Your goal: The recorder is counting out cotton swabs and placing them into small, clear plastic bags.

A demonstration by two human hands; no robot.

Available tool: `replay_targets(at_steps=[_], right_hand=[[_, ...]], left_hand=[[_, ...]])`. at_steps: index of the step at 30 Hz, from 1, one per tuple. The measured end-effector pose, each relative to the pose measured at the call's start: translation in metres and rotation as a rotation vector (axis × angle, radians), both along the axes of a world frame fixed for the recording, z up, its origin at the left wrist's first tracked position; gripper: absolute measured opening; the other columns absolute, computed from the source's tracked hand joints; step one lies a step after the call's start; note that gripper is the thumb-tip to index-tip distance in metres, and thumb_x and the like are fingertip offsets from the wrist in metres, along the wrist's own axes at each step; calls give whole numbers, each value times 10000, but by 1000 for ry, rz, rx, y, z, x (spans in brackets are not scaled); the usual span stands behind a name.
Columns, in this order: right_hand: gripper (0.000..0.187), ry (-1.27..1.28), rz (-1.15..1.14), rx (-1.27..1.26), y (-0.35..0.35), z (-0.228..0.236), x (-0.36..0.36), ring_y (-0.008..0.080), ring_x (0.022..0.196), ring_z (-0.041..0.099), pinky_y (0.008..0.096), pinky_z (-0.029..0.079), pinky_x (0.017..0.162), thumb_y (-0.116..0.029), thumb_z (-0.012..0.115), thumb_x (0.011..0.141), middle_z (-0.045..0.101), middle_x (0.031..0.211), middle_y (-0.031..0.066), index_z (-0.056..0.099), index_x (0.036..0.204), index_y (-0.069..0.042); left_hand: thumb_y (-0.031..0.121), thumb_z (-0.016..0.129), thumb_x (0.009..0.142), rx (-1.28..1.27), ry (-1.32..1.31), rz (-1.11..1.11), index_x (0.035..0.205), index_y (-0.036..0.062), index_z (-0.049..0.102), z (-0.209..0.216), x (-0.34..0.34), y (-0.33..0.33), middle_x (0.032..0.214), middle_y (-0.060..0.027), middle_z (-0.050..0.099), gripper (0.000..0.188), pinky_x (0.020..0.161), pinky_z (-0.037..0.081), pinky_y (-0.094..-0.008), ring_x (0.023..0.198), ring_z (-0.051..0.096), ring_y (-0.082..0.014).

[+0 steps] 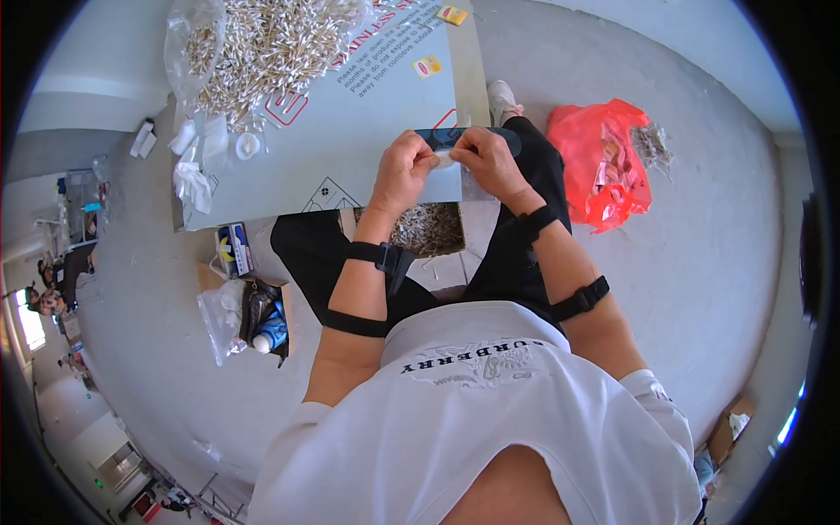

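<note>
My left hand (pixel 404 170) and my right hand (pixel 490 163) meet at the near edge of the table (pixel 262 192). Both are closed in a pinch on a small whitish piece (pixel 444 159) between them; fingers cover much of it, so its kind cannot be made out. Just beyond the fingertips lies a dark blue, glossy strip (pixel 506 138) along the table edge. Below my hands, between my legs, an open box holds many loose cotton swabs (pixel 427 229). A large heap of cotton swabs (pixel 271 57) spills from a clear plastic bag (pixel 194 52) at the far left.
Small yellow packets (pixel 428 66) lie on the table. White crumpled plastic (pixel 192 185) and a white roll (pixel 248 146) sit at its left. A red plastic bag (pixel 582 166) stands on the floor at right. A carton with a bottle (pixel 271 328) is at lower left.
</note>
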State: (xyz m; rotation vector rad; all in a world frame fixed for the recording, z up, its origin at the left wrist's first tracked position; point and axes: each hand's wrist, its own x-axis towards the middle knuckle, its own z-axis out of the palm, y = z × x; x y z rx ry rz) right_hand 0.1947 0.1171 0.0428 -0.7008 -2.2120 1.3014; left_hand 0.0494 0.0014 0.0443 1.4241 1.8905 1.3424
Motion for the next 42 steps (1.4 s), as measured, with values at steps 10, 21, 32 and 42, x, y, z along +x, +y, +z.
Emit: replay_targets(at_steps=[10, 21, 32, 42], right_hand=[[601, -138, -77, -1187, 1, 4, 24, 144, 706, 615, 249, 480, 609, -623, 562, 874, 653, 758, 110, 674, 836, -34], [263, 441, 53, -1092, -37, 38, 10, 157, 942, 651, 347, 557, 854, -83, 674, 880, 674, 1029, 58, 630, 1127, -5], [297, 554, 152, -821, -38, 58, 9, 101, 956, 604, 267, 495, 880, 34, 652, 854, 673, 1007, 41, 639, 1150, 8], [329, 542, 162, -712, -44, 68, 12, 106, 983, 593, 263, 498, 880, 55, 638, 856, 654, 1073, 46, 629, 1182, 12]], left_hand=[[-35, 668, 739, 200, 96, 150, 774, 28, 581, 26, 14, -5, 782, -73, 536, 113, 615, 460, -314, 704, 550, -242], [148, 782, 727, 232, -230, 237, 900, 38, 616, 75, 35, -18, 944, -47, 570, 264, 765, 453, -328, 869, 562, -178], [146, 843, 683, 284, -187, 56, 940, 36, 672, 98, 34, -13, 999, -45, 631, 328, 841, 481, -307, 944, 581, -178], [121, 849, 641, 356, -98, 49, 850, 44, 703, 102, 38, -11, 896, -26, 656, 267, 800, 486, -302, 918, 581, -189]])
